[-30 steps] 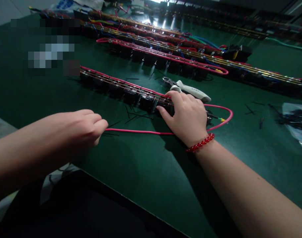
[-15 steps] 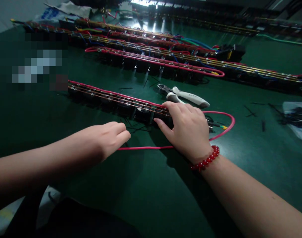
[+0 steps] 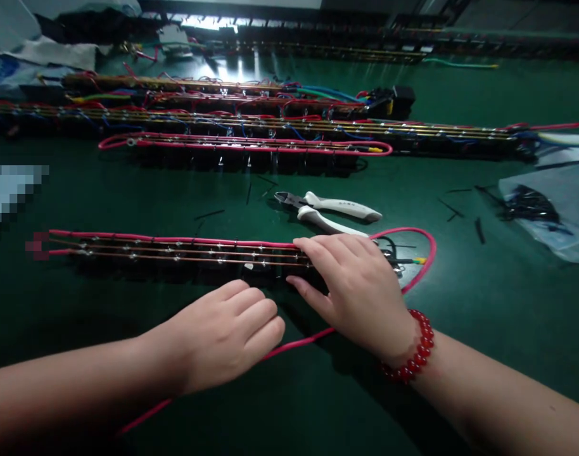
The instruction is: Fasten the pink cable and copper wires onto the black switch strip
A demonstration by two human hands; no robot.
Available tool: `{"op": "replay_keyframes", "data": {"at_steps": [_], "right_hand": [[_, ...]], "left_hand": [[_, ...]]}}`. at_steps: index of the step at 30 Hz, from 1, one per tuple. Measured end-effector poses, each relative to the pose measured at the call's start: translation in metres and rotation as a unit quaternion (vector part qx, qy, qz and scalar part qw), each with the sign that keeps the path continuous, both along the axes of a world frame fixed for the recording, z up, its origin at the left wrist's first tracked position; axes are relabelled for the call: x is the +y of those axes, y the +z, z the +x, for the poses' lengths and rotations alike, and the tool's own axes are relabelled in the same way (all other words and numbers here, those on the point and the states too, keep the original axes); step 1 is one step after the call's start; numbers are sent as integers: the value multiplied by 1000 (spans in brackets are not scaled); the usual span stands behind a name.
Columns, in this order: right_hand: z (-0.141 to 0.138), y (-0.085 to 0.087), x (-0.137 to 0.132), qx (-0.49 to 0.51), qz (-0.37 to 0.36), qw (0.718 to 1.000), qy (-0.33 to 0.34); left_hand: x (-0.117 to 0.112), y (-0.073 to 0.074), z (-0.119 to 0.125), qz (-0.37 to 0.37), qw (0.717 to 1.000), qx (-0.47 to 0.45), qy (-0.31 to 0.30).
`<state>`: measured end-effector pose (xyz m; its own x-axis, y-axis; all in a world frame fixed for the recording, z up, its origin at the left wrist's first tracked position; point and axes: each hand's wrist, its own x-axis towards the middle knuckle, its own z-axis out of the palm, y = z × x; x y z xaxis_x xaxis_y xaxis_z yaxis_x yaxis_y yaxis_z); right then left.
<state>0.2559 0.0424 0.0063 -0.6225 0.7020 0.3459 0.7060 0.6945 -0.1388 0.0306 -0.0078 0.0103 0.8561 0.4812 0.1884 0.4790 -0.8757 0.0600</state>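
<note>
A long black assembly [image 3: 175, 259] with copper rods along its top lies across the green table. A red cable [image 3: 299, 342] runs along its far edge, loops round its right end and comes back toward me. My right hand [image 3: 353, 285], with a red bead bracelet, grips the assembly near its right end, thumb on the near side and fingers over the far side. My left hand [image 3: 227, 332] is closed round the loose length of red cable in front of the assembly; its fingertips are hidden. The cable's tail shows below my left forearm.
Diagonal cutters [image 3: 337, 212] with white handles lie just beyond my right hand. Farther back are several similar wired assemblies [image 3: 251, 144]. A plastic bag [image 3: 555, 221] of black ties lies at the right. Bits of black tie [image 3: 480, 230] are scattered about.
The view has turned, so the assembly now lies nearly level. My left hand has moved right and nearer along the red cable. My right hand keeps its hold on the assembly.
</note>
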Motion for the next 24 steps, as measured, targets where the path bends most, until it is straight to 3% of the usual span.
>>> {"op": "replay_keyframes", "data": {"at_steps": [5,10,20,24], "right_hand": [[1,2,1,0,6,1000,4],[4,3,2,8,3,1000,12],[8,0,4,-4,3,1000,25],[8,0,3,-9,8,1000,26]], "left_hand": [[4,7,-8,-35,998,-51,-22],[10,11,-9,-68,997,-34,-25],[-3,6,-4,-13,1000,7,4],[-3,5,-5,-10,1000,-27,0]]}}
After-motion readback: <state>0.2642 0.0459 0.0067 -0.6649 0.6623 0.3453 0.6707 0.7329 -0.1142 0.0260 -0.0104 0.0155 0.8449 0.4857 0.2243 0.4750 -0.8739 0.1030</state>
